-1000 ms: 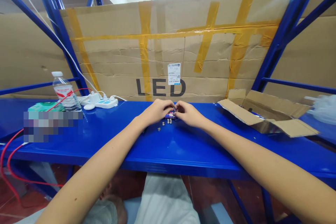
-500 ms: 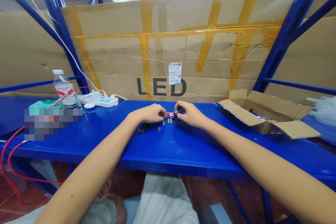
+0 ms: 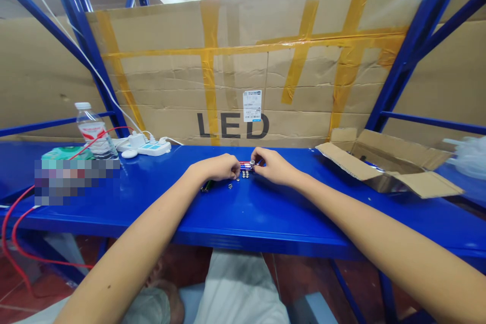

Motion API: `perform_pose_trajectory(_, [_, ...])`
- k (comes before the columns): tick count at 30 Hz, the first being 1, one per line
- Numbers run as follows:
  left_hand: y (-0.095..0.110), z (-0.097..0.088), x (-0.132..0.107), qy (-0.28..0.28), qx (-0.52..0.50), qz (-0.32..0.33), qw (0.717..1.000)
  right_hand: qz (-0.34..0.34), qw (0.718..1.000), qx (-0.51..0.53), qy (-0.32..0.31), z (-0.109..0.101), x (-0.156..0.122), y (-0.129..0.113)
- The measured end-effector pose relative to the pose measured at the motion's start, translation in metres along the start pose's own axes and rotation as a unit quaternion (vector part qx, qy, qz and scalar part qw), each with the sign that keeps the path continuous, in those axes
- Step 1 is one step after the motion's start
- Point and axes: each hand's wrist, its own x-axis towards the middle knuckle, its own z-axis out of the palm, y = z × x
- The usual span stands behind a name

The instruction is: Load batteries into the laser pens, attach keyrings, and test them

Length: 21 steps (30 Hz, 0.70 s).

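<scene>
Both my hands rest on the blue shelf top (image 3: 258, 212) near its far side. My left hand (image 3: 218, 166) is closed, its fingertips pinching the left end of a small red and blue cylindrical part (image 3: 245, 165). My right hand (image 3: 271, 164) is closed too, pinching a small silver piece (image 3: 252, 162) at that part's right end. Several small silver round pieces (image 3: 243, 175) lie loose on the shelf just in front of my fingers. A dark thin tool (image 3: 207, 186) lies under my left wrist.
A taped cardboard sheet marked LED (image 3: 243, 81) stands behind. An open cardboard box (image 3: 387, 164) sits at the right. At the left are a water bottle (image 3: 94, 131), a white power strip (image 3: 146, 147), a teal packet (image 3: 66, 153) and red cable (image 3: 15, 228).
My hands were touching over the small part; they have drawn slightly apart, so the part now shows between them. My left hand has slid a little left.
</scene>
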Motion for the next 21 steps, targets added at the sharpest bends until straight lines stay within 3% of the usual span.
perform_pose_trajectory(14, [0.011,-0.003,-0.008,0.006,-0.018,-0.018,1.000,0.001,1.000,-0.001,-0.013,0.000,-0.001,-0.004])
perform_pose_trajectory(21, [0.004,-0.001,-0.005,0.029,-0.023,-0.048,0.998,0.005,1.000,0.002,-0.018,-0.001,-0.002,-0.005])
